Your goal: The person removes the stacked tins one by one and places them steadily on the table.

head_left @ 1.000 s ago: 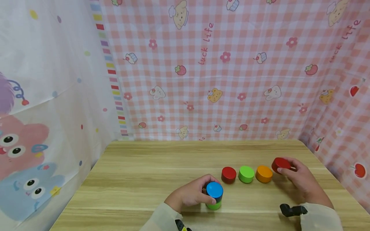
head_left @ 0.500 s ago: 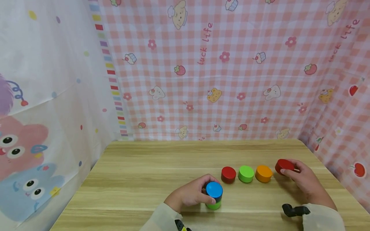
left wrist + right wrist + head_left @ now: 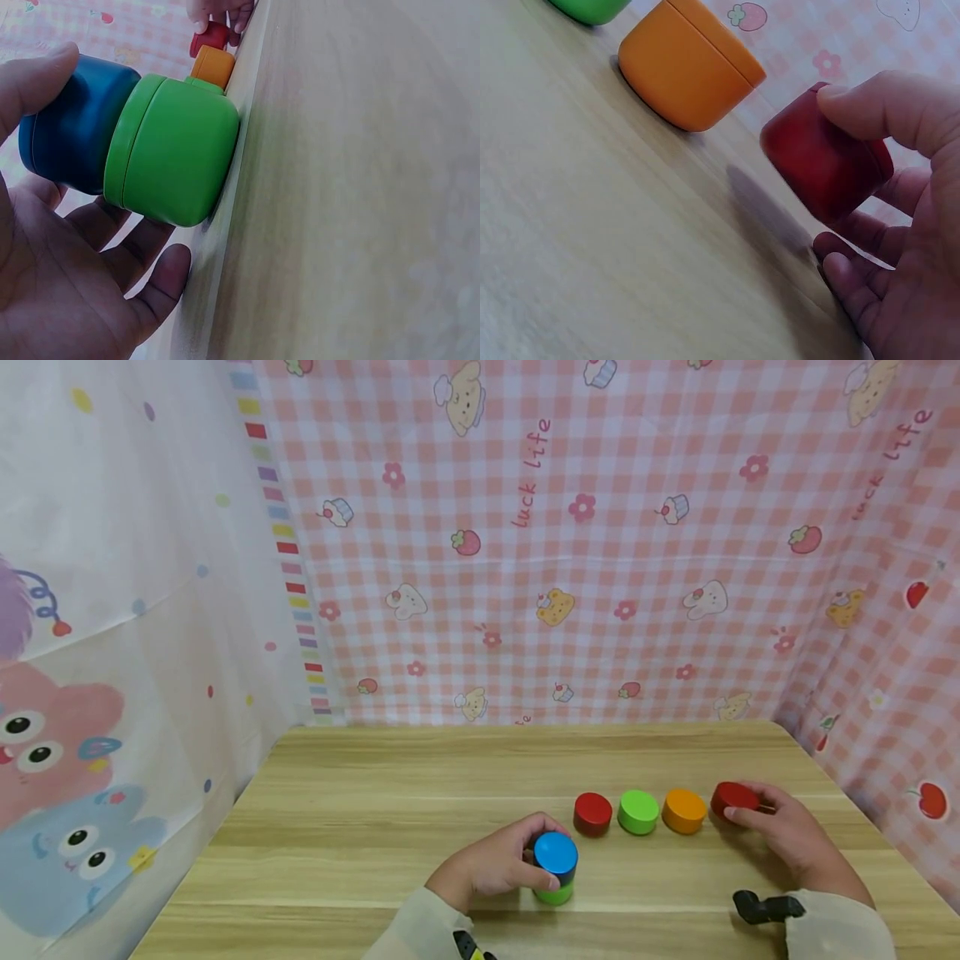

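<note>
A small round blue canister point(image 3: 556, 855) sits on a green canister point(image 3: 555, 893), and my left hand point(image 3: 501, 860) grips the blue one. The left wrist view has the thumb on the blue canister point(image 3: 82, 124), with the green canister point(image 3: 176, 150) below it against the table. At the right end of a row, my right hand point(image 3: 783, 831) pinches a red canister point(image 3: 735, 800) between thumb and fingers. In the right wrist view this red canister point(image 3: 821, 157) is slightly tilted and above the table, its shadow apart beneath it.
Left of the held red canister, another red canister point(image 3: 592, 814), a light green one point(image 3: 638, 812) and an orange one point(image 3: 684, 811) stand in a row. The wooden table point(image 3: 390, 777) ends at a checked pink cloth point(image 3: 450, 652); a white cloth point(image 3: 225, 677) hangs at left.
My right hand has shifted slightly right and then come down with the red canister. My left hand and the stacked canisters have stayed in place.
</note>
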A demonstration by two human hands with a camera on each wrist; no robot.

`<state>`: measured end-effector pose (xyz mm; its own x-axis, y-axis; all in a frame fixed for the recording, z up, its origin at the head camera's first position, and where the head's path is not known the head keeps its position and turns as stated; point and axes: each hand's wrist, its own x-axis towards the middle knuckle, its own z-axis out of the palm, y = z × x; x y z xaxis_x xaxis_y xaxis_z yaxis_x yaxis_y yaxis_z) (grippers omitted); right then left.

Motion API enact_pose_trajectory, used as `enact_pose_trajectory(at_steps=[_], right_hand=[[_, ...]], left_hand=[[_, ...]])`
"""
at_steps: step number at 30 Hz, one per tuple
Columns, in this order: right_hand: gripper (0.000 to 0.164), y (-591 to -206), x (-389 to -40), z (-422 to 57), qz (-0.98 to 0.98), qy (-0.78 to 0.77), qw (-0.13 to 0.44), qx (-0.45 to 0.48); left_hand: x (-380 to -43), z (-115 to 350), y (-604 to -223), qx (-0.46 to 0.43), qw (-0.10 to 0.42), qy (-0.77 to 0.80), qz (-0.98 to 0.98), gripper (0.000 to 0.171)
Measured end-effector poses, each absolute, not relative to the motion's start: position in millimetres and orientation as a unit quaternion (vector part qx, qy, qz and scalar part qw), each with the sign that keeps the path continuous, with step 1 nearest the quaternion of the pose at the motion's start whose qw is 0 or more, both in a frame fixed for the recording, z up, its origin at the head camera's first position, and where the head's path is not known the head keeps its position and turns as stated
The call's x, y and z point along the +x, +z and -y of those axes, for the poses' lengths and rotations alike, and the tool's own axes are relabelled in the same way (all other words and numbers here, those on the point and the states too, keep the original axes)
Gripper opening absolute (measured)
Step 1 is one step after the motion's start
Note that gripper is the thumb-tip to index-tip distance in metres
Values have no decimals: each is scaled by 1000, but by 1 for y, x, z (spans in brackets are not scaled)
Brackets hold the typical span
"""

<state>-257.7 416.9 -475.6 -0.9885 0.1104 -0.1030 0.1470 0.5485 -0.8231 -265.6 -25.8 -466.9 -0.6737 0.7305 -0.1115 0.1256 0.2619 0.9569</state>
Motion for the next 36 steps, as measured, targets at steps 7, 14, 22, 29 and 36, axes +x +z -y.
enact_pose_trajectory(at_steps=[7, 14, 22, 29, 36], right_hand=[[76, -474, -258, -415, -887, -457, 33, 61], [76, -475, -260, -415, -895, -440, 47, 56], [75, -476, -259, -415, -896, -435, 61, 58], [79, -475, -260, -417, -890, -447, 68, 54], [89, -471, -260, -414, -873, -478, 71, 71]], left_hand=[[-265, 26, -466, 285, 285, 539, -740, 49], [-266, 26, -466, 289, 286, 542, -735, 48], [-266, 25, -467, 293, 285, 544, -733, 48], [-265, 25, -465, 293, 285, 540, -736, 53], [-266, 27, -466, 288, 287, 537, -739, 55]])
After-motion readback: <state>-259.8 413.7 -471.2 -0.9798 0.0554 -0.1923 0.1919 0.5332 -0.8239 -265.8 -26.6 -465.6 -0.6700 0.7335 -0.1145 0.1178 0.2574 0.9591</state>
